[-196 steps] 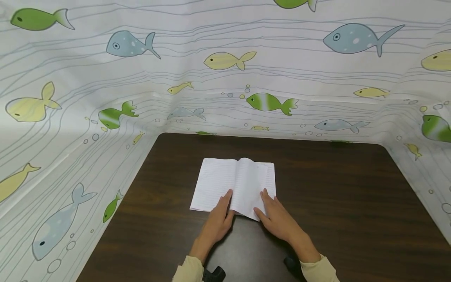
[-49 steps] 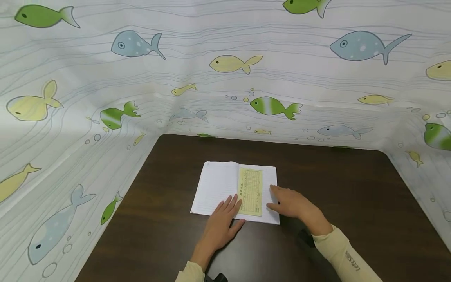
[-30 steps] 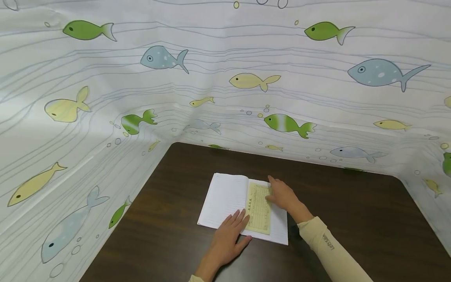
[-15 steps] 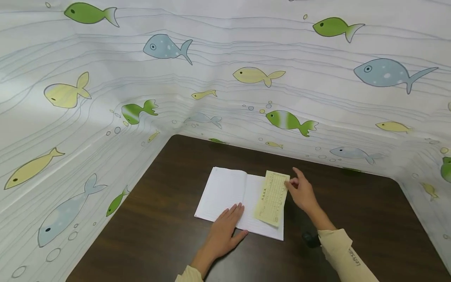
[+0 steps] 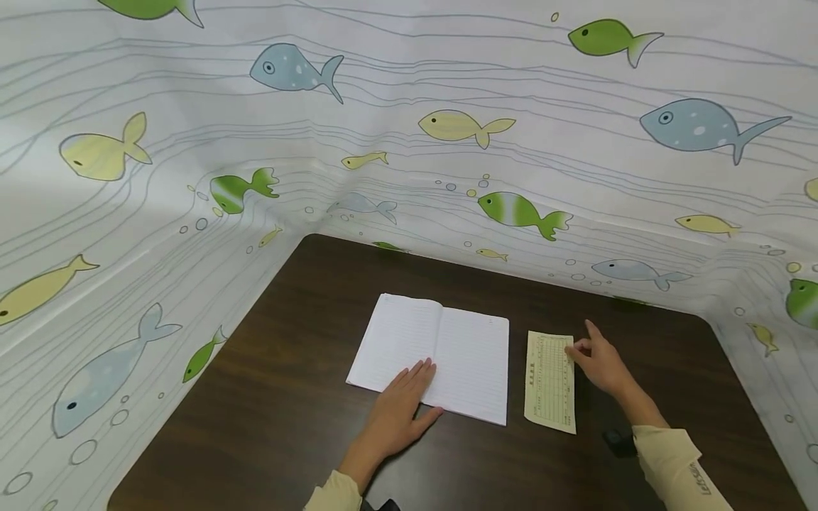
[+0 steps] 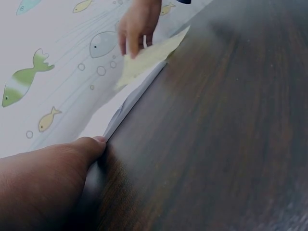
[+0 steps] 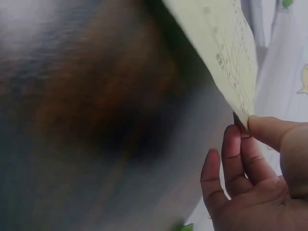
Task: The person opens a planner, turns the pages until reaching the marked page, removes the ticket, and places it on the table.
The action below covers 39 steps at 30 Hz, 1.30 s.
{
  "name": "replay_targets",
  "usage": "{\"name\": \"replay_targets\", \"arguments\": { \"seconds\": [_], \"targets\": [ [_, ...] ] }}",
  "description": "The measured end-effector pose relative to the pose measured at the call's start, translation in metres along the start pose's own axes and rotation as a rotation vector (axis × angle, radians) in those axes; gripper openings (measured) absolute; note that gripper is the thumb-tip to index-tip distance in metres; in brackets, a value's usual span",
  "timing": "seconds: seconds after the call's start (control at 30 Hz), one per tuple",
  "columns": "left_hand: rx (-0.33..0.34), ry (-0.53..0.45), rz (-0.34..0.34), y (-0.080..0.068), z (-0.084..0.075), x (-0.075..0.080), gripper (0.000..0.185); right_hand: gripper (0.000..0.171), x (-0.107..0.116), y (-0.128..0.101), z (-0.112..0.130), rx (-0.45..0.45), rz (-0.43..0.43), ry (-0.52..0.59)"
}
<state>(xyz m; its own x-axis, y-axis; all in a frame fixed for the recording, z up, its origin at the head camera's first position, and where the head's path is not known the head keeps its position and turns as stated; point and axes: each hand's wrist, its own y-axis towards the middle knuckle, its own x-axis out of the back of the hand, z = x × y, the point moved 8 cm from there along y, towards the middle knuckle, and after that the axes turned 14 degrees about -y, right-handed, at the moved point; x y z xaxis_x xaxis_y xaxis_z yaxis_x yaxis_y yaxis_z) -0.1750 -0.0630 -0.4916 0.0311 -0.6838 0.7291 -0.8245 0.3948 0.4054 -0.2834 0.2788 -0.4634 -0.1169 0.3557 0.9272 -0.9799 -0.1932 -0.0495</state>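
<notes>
An exercise book (image 5: 473,355) lies spread on the dark table, its lined pages showing. My left hand (image 5: 399,408) rests on the lower part of its left page, fingers straight, with the thumb by the front edge; the left wrist view shows that thumb (image 6: 94,144) at the book's edge. To the right of the book, a yellow printed slip (image 5: 551,383) with a grid is pinched at its right edge by my right hand (image 5: 601,362). In the right wrist view, thumb and fingers pinch a corner of the slip (image 7: 231,57), which hangs slightly bowed above the tabletop.
The dark wood table (image 5: 287,426) has a fish-printed white sheet (image 5: 383,85) rising behind it and along both sides. Black wrist straps (image 5: 618,443) sit by the cream sleeves (image 5: 674,461).
Earlier a page was turned, revealing the yellow slip on the right page. My right hand then pinched the slip and moved it rightward off the book. My left hand stays on the book.
</notes>
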Motion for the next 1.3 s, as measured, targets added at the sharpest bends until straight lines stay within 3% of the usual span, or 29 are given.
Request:
{"name": "replay_targets", "arguments": {
  "seconds": [0.2,0.3,0.37,0.43,0.5,0.6,0.67,0.83,0.93,1.07,1.2,1.3],
  "targets": [
    [0.004,0.010,0.024,0.002,0.000,-0.002,0.071,0.089,-0.010,-0.004,-0.013,-0.066,0.029,-0.040],
    [-0.009,0.022,0.024,0.003,-0.001,-0.002,0.071,0.091,-0.009,-0.005,-0.007,-0.072,-0.040,-0.142],
    [-0.016,0.028,0.026,0.004,-0.001,-0.001,0.070,0.086,-0.008,-0.007,0.015,-0.019,-0.117,-0.203],
    [-0.021,0.014,0.022,0.005,-0.002,0.001,0.068,0.072,-0.010,-0.010,0.051,0.107,-0.204,-0.238],
    [-0.019,-0.027,-0.006,0.007,-0.005,0.006,0.062,0.060,-0.020,-0.017,0.094,0.261,-0.232,-0.251],
    [0.010,-0.170,-0.076,0.008,-0.015,0.015,0.040,0.049,-0.042,-0.033,0.146,0.452,-0.186,-0.271],
    [0.077,-0.327,-0.112,0.006,-0.021,0.018,0.023,0.049,-0.056,-0.043,0.163,0.482,-0.120,-0.292],
    [0.415,-0.797,-0.153,-0.010,-0.017,0.008,0.023,0.051,-0.073,-0.056,0.165,0.423,-0.038,-0.308],
    [0.564,-0.977,-0.264,-0.018,-0.007,0.009,0.028,0.053,-0.074,-0.059,0.162,0.449,-0.060,-0.286],
    [0.673,-1.063,-0.546,-0.026,0.008,0.024,0.034,0.057,-0.079,-0.060,0.158,0.495,-0.067,-0.236],
    [0.720,-1.233,-0.847,-0.035,0.016,0.037,0.040,0.057,-0.083,-0.059,0.156,0.502,-0.055,-0.205],
    [0.726,-1.426,-1.014,-0.039,0.022,0.041,0.048,0.056,-0.082,-0.058,0.157,0.513,-0.059,-0.204]
  ]
}}
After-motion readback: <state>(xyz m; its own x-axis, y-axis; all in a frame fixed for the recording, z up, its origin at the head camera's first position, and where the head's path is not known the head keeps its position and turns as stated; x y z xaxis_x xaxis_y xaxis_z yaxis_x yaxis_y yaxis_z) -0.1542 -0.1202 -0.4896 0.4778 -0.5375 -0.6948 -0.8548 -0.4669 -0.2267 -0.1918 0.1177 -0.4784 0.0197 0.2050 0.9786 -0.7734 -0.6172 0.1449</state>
